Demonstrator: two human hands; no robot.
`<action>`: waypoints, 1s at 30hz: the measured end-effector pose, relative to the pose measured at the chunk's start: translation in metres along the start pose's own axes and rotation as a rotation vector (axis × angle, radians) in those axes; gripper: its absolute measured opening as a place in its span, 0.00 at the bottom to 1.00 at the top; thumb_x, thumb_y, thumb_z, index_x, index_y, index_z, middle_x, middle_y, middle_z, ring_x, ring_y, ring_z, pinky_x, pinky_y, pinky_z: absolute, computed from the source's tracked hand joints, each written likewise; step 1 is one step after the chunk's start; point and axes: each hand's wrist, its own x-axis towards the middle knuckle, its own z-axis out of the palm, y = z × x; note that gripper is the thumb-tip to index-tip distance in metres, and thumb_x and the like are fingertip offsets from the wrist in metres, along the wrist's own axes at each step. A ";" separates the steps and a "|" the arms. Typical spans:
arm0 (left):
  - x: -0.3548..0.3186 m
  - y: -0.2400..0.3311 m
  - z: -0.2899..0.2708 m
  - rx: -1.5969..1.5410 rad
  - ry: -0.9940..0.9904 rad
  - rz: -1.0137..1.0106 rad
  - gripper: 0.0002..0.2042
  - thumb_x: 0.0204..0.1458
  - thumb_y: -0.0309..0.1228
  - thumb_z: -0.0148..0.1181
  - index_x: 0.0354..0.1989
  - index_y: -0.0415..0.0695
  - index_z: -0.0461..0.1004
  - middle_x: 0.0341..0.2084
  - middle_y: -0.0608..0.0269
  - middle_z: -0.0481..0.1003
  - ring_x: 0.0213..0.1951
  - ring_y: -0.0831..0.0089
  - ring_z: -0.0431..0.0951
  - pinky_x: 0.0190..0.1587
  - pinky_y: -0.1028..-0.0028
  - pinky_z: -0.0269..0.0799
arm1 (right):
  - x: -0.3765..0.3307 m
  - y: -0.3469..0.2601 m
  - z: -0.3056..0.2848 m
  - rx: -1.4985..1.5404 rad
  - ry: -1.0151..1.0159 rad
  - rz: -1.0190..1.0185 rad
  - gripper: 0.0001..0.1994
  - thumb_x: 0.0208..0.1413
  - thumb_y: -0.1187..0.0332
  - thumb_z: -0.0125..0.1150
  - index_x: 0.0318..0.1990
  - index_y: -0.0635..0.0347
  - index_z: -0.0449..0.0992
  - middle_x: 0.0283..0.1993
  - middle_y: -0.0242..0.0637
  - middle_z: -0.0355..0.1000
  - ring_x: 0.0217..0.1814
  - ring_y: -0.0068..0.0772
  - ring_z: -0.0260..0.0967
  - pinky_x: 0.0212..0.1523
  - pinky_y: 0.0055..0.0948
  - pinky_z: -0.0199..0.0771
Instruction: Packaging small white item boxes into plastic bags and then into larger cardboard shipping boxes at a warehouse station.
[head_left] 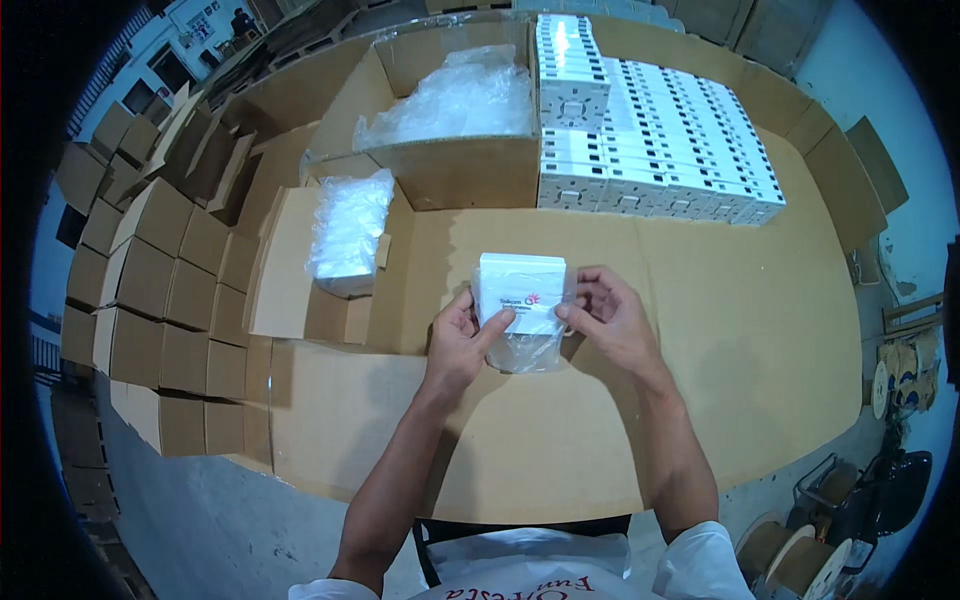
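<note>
Over the cardboard-covered table (700, 330), the left hand (462, 338) and right hand (610, 318) pinch a clear plastic bag (528, 348) half round a white box (520, 292), seemingly mid-bagging

Bare forearms, short white sleeves

Both arms are bare from the wrist up past the elbow, with no watch, band, glove or ring to be seen on the left hand (462, 338) or the right hand (610, 318). Short white sleeves show at the lower edge, one at each upper arm, their hems plain. The shirt front between them is white too, with curved red script lettering across the chest, partly cut off by the picture's edge. The fingers are bare and the nails look short and unpainted. The forearms are lean, and no marks or tattoos can be made out on them.
</note>
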 end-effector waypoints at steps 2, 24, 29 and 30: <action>0.002 -0.004 -0.001 0.019 -0.002 0.045 0.18 0.60 0.25 0.62 0.57 0.34 0.68 0.49 0.58 0.77 0.51 0.73 0.76 0.58 0.70 0.71 | 0.001 -0.001 0.009 0.033 0.036 0.027 0.16 0.58 0.73 0.68 0.52 0.66 0.72 0.42 0.34 0.76 0.41 0.20 0.72 0.42 0.21 0.74; 0.012 0.010 -0.007 -0.029 0.112 0.009 0.13 0.65 0.35 0.57 0.48 0.37 0.77 0.36 0.68 0.79 0.40 0.82 0.76 0.44 0.79 0.73 | -0.002 -0.010 0.034 0.197 0.267 -0.006 0.13 0.66 0.65 0.60 0.50 0.64 0.82 0.41 0.33 0.80 0.38 0.18 0.71 0.37 0.22 0.74; 0.010 0.038 0.005 -0.027 0.019 0.126 0.12 0.63 0.33 0.61 0.48 0.37 0.80 0.38 0.66 0.81 0.37 0.83 0.76 0.41 0.80 0.73 | 0.001 -0.017 0.026 0.193 0.253 -0.146 0.13 0.67 0.66 0.58 0.50 0.63 0.82 0.45 0.34 0.80 0.38 0.18 0.71 0.39 0.21 0.74; 0.010 0.042 0.006 -0.027 0.019 0.126 0.12 0.63 0.33 0.61 0.48 0.37 0.80 0.38 0.66 0.81 0.37 0.83 0.76 0.41 0.80 0.73 | 0.001 -0.019 0.025 0.232 0.246 -0.151 0.12 0.67 0.66 0.57 0.50 0.62 0.82 0.47 0.34 0.80 0.39 0.18 0.71 0.39 0.21 0.73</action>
